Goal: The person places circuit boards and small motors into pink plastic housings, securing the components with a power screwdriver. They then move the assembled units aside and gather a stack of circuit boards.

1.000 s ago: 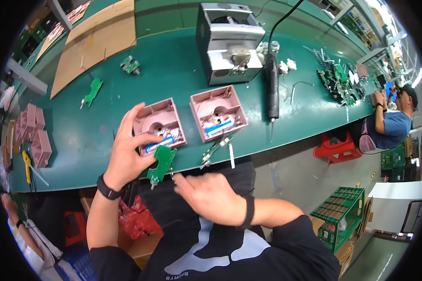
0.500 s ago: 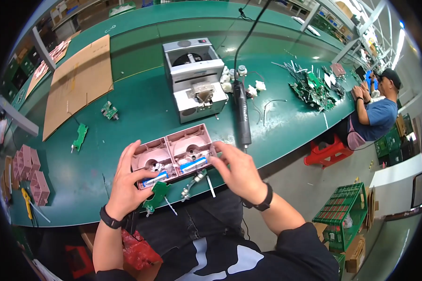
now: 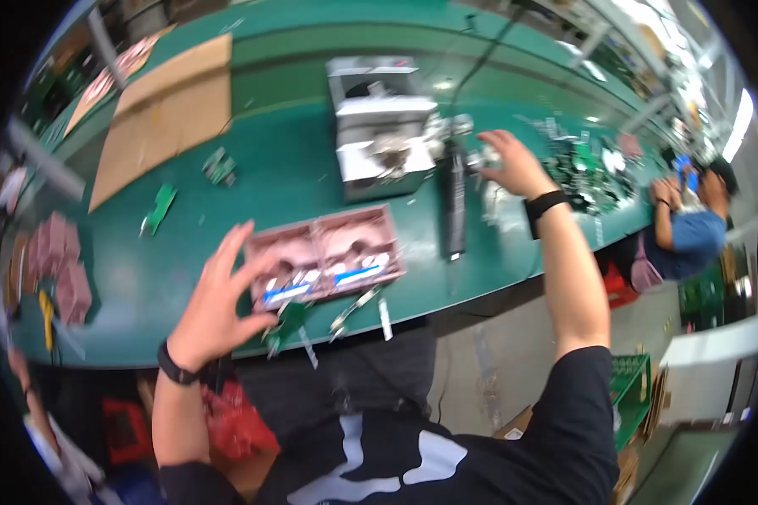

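A pink two-compartment plastic housing (image 3: 318, 220) lies near the table's front edge. A blue cylinder (image 3: 358, 275) shows in each compartment. My left hand (image 3: 215, 307) is at its left end, fingers spread, thumb by the near corner; whether it touches is unclear. A small green circuit board (image 3: 290, 321) and a thin metallic part (image 3: 351, 313) hang at the housing's near side. Farther right, my right hand (image 3: 518, 167) reaches past a black electric screwdriver (image 3: 455, 206). Its thumb and forefinger are apart around small white parts (image 3: 478, 160), blurred by motion.
A grey-white machine (image 3: 383, 126) stands behind the housing. Green boards and wires are heaped (image 3: 585, 172) at right, near a seated co-worker (image 3: 691, 240). At left are stacked pink housings (image 3: 55, 244), yellow-handled pliers (image 3: 47, 316), loose boards (image 3: 160, 209) and a cardboard sheet (image 3: 164, 118).
My right hand has let go of the housing's right end and moved far and right to the white parts. My left hand's fingers have spread. The whole view has shifted.
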`<state>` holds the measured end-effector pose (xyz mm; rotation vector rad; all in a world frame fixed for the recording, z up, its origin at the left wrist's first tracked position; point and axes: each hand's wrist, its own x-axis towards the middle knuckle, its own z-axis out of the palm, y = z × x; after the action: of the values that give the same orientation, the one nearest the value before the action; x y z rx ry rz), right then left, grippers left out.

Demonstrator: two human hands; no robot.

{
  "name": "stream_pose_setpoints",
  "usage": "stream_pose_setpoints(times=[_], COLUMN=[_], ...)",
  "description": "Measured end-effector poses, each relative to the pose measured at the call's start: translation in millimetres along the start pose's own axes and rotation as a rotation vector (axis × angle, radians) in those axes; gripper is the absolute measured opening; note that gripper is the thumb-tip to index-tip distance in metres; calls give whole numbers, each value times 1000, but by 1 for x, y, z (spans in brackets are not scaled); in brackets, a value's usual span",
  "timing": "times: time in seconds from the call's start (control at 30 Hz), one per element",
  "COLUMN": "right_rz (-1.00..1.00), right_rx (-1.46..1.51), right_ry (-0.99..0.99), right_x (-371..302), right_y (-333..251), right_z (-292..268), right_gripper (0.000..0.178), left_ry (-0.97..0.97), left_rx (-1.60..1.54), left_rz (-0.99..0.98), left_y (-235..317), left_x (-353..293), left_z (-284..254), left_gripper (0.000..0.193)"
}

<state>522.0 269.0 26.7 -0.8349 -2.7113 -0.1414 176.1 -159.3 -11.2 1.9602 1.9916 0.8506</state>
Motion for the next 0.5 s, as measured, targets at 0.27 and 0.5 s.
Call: stream_pose_setpoints(times=[0.27,0.5], right_rz=[165,276], right_rx=[16,-76], right_ry=[-77,294], right_x=[-27,30], right_y=[0,17], right_z=[-4,-104], right_gripper=[50,39], left_ry=[173,-114], left_rx=[-555,-984], left_rz=[153,155], left_y=[39,75], left_x=[-38,-44], left_z=[-30,78], left_gripper=[69,61])
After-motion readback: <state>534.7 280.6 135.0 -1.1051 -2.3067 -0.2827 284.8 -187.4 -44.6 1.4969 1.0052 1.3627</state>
